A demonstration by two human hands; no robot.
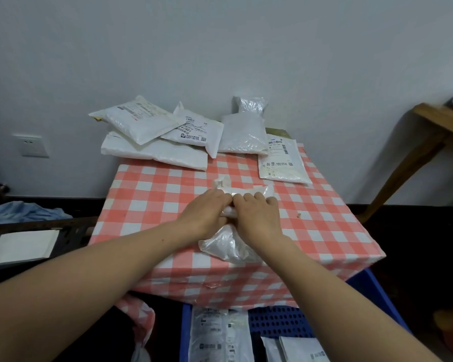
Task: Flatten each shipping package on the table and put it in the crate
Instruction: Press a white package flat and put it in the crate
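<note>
While the left hand and right hand gripped the white package with curled fingers at the bench's middle, the blue crate stood below the bench's near edge.

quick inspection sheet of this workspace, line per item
surface: table under a red-and-white checked cloth; back edge crowded, front half mostly bare.
job's things: bubble mailer near the front edge, still puffy; pile of packages waiting along the back by the wall; blue crate below the front edge, with flat packages inside.
clutter: small tan scrap on the cloth, to the right of the hands.
grippers: left hand and right hand side by side, fingers curled onto the bubble mailer.
cables: nothing seen.
surroundings: wall socket at left; wooden table at right; blue fabric low at left.
</note>
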